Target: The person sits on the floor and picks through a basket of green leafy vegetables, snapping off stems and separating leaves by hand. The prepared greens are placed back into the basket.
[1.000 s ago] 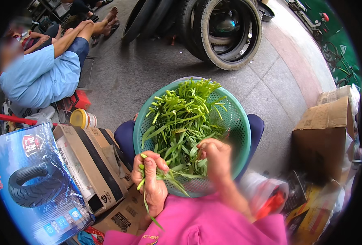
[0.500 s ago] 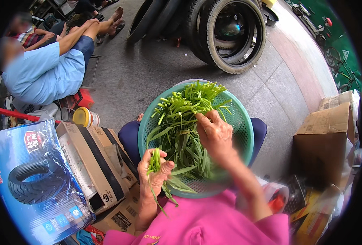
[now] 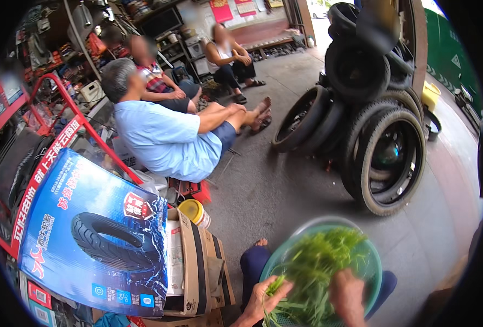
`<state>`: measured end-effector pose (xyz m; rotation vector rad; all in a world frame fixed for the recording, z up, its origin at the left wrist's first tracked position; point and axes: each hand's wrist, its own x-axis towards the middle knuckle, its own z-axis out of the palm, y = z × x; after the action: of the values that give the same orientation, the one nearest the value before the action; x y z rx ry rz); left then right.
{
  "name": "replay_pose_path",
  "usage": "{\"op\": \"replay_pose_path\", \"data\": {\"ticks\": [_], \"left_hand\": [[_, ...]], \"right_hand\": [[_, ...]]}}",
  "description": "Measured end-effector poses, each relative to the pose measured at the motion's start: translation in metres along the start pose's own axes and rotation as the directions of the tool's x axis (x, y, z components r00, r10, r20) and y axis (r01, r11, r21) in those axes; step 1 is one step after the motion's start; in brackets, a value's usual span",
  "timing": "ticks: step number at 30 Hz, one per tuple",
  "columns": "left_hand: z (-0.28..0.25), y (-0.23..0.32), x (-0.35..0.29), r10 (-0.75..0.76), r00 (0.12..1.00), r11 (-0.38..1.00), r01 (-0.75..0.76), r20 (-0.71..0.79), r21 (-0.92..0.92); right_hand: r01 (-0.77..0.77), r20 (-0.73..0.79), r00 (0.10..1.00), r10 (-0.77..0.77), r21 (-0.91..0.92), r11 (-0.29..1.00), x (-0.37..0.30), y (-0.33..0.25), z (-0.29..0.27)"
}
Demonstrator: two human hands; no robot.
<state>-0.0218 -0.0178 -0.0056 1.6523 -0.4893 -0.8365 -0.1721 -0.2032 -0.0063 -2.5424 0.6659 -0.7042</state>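
A green plastic colander (image 3: 373, 270) rests at my lap, between my dark-trousered knees. Long leafy greens that look like water spinach (image 3: 313, 270) are heaped in it, with the cut stems toward the far side. At the near left rim my left hand (image 3: 260, 301) is closed around a small bunch of the stems, their pale green ends showing above the thumb. My right hand (image 3: 346, 294) is over the right part of the heap, against the greens. Motion smears its fingers, so whatever it grips is hidden.
To my left stand a large blue box (image 3: 108, 240) picturing a tyre and brown cartons (image 3: 198, 267), with a yellow-lidded tub (image 3: 195, 212) behind them. A person in light blue (image 3: 162, 136) sits beyond, near two others. Tyres (image 3: 388, 163) are stacked ahead on the grey floor.
The view has swung up and left, so the colander now sits low on the right and more people show. My left hand still holds its stems; my right is now lower over the heap.
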Motion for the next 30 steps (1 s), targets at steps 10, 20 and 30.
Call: {"op": "replay_pose_path", "data": {"ticks": [10, 20, 30], "left_hand": [[0.049, 0.060, -0.010, 0.604, 0.735, 0.655, -0.678, 0.308, 0.333], [0.040, 0.077, -0.019, 0.514, 0.765, 0.725, -0.629, 0.388, 0.281], [0.029, 0.108, -0.032, 0.540, 0.756, 0.696, -0.648, 0.370, 0.309]], "right_hand": [[0.171, 0.145, 0.972, -0.186, 0.113, 0.979, -0.020, -0.043, -0.076], [0.231, -0.101, 0.971, -0.216, 0.161, 0.960, -0.013, -0.049, -0.087], [0.256, -0.254, 0.946, -0.202, 0.203, 0.945, -0.003, -0.062, -0.106]]}}
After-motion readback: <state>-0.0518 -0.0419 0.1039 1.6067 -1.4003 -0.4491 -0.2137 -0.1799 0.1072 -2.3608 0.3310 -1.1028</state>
